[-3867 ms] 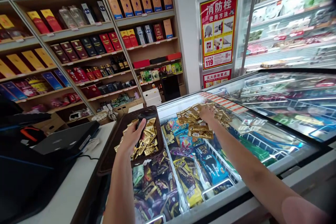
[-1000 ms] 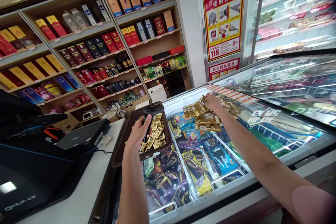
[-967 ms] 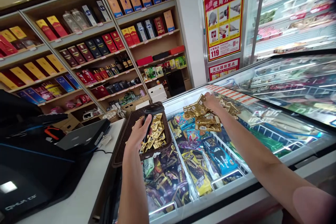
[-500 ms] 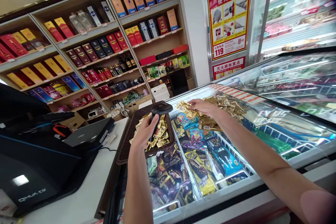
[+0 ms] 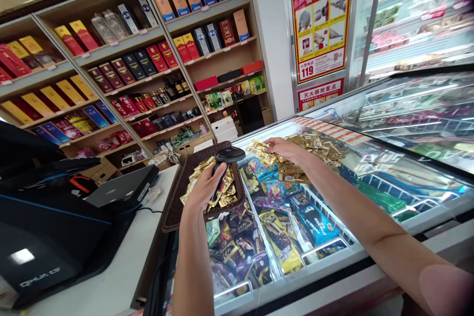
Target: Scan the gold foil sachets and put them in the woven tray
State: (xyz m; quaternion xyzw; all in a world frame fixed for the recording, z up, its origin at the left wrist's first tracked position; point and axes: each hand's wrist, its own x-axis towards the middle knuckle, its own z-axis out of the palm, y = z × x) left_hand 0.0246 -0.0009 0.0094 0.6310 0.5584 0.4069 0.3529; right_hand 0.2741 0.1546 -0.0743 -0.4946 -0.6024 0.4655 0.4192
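My left hand [image 5: 203, 186] is wrapped round the handle of a black barcode scanner [image 5: 230, 153], its head pointing right. Below that hand, a brown woven basket [image 5: 171, 212] holds many small gold packets [image 5: 226, 201]. My right hand [image 5: 283, 149] has its fingers closed on a gold foil packet [image 5: 261, 152], in front of the scanner's head. More gold and brown packets [image 5: 322, 148] lie in a pile on the freezer's glass top [image 5: 255, 133], partly behind my right hand and forearm. Its fingertips are partly hidden by the foil.
Through the freezer glass show wrapped ice creams [image 5: 279, 239] in white wire baskets. To the left, a black checkout machine [image 5: 48, 237] and a laptop-like device [image 5: 120, 190] stand on a white counter [image 5: 148, 247]. Shelves of boxed goods [image 5: 133, 66] line the back wall.
The whole view has shifted slightly. Both hands keep their holds, and the scanner and the gold packet stay almost in the same place relative to each other.
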